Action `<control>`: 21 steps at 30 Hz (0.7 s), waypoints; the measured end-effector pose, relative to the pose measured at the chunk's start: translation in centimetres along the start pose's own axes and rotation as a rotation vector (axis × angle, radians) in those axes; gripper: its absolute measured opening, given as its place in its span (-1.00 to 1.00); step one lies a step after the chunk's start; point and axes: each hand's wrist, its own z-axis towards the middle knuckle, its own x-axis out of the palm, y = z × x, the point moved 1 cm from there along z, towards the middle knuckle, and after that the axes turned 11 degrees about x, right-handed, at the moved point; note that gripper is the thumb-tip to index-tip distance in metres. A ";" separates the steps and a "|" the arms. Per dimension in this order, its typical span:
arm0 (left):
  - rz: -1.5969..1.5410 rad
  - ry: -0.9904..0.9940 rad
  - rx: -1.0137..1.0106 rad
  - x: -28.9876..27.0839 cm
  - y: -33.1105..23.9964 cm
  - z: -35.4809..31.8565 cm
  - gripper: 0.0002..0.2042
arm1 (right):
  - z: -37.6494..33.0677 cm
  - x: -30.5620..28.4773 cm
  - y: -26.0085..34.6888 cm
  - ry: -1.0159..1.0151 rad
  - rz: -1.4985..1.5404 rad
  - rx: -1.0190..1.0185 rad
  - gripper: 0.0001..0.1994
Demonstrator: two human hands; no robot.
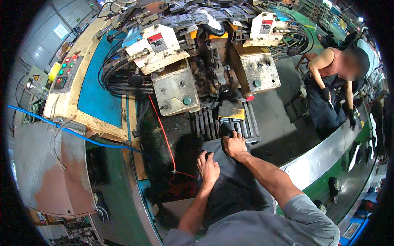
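My left hand (208,169) rests on the side of my dark trouser leg (230,192), its fingers loosely bent and apart, with nothing seen in it. Over the knee lies my right hand (235,145), fingers spread on the cloth and holding nothing that shows. Ahead of both hands stands a large machine with two grimy metal control boxes (176,88), each bearing a green button. High in its middle sits a white and black shoe (212,23) among metal plates. Below it is a worn yellow-edged foot pedal (231,111) above a slatted metal grate (251,125).
A control panel (65,71) with coloured buttons is at the left. A blue hose (94,142) and a red cable (162,127) run near my left. To the right, a gloved co-worker (328,86) sits by a metal-edged belt (316,164) with shoe parts (353,158) beyond.
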 end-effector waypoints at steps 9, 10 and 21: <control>-0.171 0.011 -0.028 -0.9 1.0 1.8 -0.63 | -0.2 0.0 0.1 -0.019 0.039 0.011 -0.70; -0.268 -0.035 -0.039 -1.6 1.4 3.2 -0.64 | -0.2 -0.1 0.2 -0.020 0.049 0.010 -0.70; -0.387 -0.274 0.225 -12.9 -3.3 28.3 -0.60 | -0.3 -1.6 -0.4 0.036 0.091 0.039 -0.64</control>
